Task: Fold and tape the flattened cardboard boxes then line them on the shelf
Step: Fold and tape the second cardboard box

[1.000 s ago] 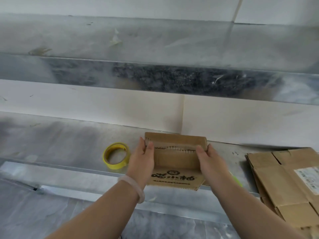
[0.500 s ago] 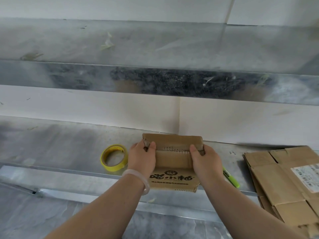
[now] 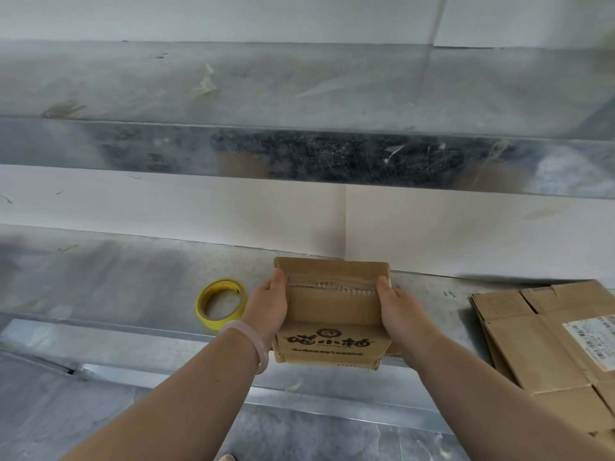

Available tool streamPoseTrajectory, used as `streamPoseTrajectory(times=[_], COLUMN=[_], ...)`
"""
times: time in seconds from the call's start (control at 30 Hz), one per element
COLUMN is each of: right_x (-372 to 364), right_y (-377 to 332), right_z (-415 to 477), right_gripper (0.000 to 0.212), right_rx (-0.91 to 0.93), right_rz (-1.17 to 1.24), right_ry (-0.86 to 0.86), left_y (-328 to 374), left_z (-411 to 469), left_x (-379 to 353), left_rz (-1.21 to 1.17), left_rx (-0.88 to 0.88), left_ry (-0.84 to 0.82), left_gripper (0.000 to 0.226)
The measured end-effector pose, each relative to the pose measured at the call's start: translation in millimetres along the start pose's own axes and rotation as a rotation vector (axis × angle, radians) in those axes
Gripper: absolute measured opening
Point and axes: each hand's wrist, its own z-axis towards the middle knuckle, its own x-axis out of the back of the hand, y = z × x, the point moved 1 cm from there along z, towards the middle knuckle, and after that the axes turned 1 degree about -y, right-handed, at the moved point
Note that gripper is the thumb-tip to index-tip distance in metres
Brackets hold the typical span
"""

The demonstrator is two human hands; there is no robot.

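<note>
Since a second ago both thumbs have slid inward along the top seam of the folded cardboard box, and the green marker that showed beside the right wrist half a second ago is now hidden. That box is plain brown corrugated board, squared up, its top flaps meeting along a ragged, torn-looking seam under clear tape; dark printed characters and a small round logo mark its near face. It sits at the front edge of the lower metal shelf, its near bottom edge overhanging slightly. Whether anything is inside cannot be told, as the flaps are closed. Both hands clasp it: the left hand presses the left side with thumb on top, the right hand mirrors it. A pale bangle circles the left wrist. Just left lies a yellow tape roll, flat. Well right rests a stack of flattened boxes, one bearing a white label. The shelf is dull, scuffed galvanised steel.
</note>
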Motion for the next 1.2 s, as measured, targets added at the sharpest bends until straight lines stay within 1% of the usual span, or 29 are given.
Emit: streamPoseTrajectory(times=[0.1,0.2,0.23,0.27,0.3,0.33,0.37,0.43,0.5,0.57,0.7,0.77,0.87,0.93,1.03,1.13,1.17,1.2], right_x=[2,4,5,5,5,5,4,3,1,2,5,7,9,10,11,16,18,19], right_y=[7,5,2,-1,-4,-7,-10,-17,-17,-16,-14,-12,-2,-1,-9,-5,-2,1], right_z=[4,0,-3,-4,-5,-5,-6,-11,-11,-10,-9,-9,-6,-16,-46,-71,-78,-86], right_gripper=[0.069,0.069,0.073,0.083,0.093,0.098,0.095,0.076,0.055,0.046,0.054,0.062,0.081,0.088,0.072,0.059,0.050,0.047], right_rx=[-0.055,-0.070,-0.068,-0.067,-0.063,-0.052,-0.031,0.006,0.032,0.037,0.019,0.004,-0.027,-0.043,-0.015,0.019,0.036,0.049], right_rz=[0.079,0.094,0.075,0.054,0.030,0.002,-0.032,-0.112,-0.125,-0.147,-0.158,-0.161,-0.079,-0.043,-0.047,0.032,0.082,0.141], right_ry=[-0.021,-0.030,-0.035,-0.046,-0.064,-0.078,-0.083,-0.045,0.006,0.011,0.005,-0.004,-0.037,-0.065,-0.089,-0.138,-0.136,-0.118], left_y=[1,1,1,2,4,5,7,9,9,7,6,7,6,2,-4,-15,-17,-20], left_z=[-5,-8,-10,-11,-11,-11,-12,-12,-10,-8,-10,-15,-22,-23,-32,-51,-59,-68], left_x=[1,1,1,0,-1,-3,-3,-4,-5,-5,-3,-2,1,4,12,23,26,31], left_rz=[-0.095,-0.104,-0.083,-0.039,0.016,0.069,0.117,0.196,0.239,0.230,0.157,0.080,-0.076,-0.113,-0.081,-0.142,-0.200,-0.247], left_rx=[0.037,0.048,0.032,-0.002,-0.037,-0.071,-0.087,-0.097,-0.086,-0.084,-0.058,-0.023,0.094,0.125,0.100,0.021,-0.012,-0.047], left_ry=[-0.037,-0.047,-0.042,-0.043,-0.049,-0.036,-0.013,0.035,0.044,0.043,0.019,-0.002,-0.054,-0.092,-0.082,-0.090,-0.096,-0.105], left_gripper=[0.044,0.049,0.050,0.051,0.050,0.046,0.040,0.033,0.033,0.035,0.036,0.039,0.051,0.058,0.064,0.081,0.077,0.067])
